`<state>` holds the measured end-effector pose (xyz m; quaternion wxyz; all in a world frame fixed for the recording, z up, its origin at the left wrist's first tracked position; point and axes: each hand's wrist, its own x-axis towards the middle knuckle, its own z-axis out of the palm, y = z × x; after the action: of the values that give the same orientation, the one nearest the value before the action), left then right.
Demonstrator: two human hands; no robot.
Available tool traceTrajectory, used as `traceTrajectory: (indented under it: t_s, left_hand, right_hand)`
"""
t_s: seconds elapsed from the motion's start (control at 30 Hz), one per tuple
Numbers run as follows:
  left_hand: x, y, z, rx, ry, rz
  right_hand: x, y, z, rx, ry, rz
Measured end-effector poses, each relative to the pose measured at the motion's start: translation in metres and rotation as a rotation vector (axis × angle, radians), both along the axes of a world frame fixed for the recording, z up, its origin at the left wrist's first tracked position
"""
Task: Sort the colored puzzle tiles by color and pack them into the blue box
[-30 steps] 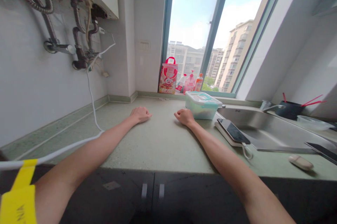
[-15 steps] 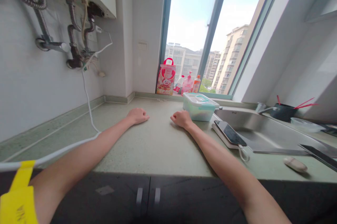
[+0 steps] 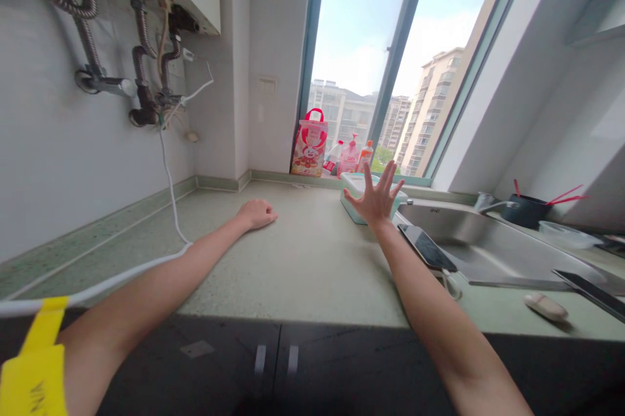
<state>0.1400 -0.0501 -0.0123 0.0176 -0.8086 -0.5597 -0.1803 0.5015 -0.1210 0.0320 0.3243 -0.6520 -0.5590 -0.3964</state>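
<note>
My left hand (image 3: 257, 213) rests as a loose fist on the pale green countertop (image 3: 303, 266), with nothing seen in it. My right hand (image 3: 375, 200) is spread wide, fingers apart, in front of a clear lidded plastic box (image 3: 352, 209) with a light green tint. It hides much of the box; whether it touches the box I cannot tell. A phone (image 3: 424, 245) lies to the right of my right wrist, with a white cable beside it.
The steel sink (image 3: 488, 240) lies to the right, with a faucet (image 3: 493, 204) and a black holder (image 3: 526, 209). A computer mouse (image 3: 547, 306) sits near the front edge. A white cable (image 3: 170, 188) runs to my left arm. Bottles (image 3: 349, 157) and a pink bag (image 3: 310, 148) stand by the window.
My right hand has opened from a fist into spread fingers and moved right, in front of the plastic box. My left hand stays in place as a fist.
</note>
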Motion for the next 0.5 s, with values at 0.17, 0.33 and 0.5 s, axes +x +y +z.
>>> traceTrajectory:
  t_s: [0.17,0.33,0.5]
  left_hand:
    - [0.0,0.0,0.0,0.004,-0.035,-0.008]
    - [-0.001,-0.001,0.002,-0.012,-0.017,-0.013]
    - [0.0,-0.002,0.003,-0.012,0.006,-0.008]
  right_hand:
    - [0.014,0.003,-0.007,-0.093,0.226,-0.05]
    - [0.018,0.008,-0.008,-0.185,0.305,-0.028]
    - [0.021,0.009,-0.009,-0.163,0.315,0.001]
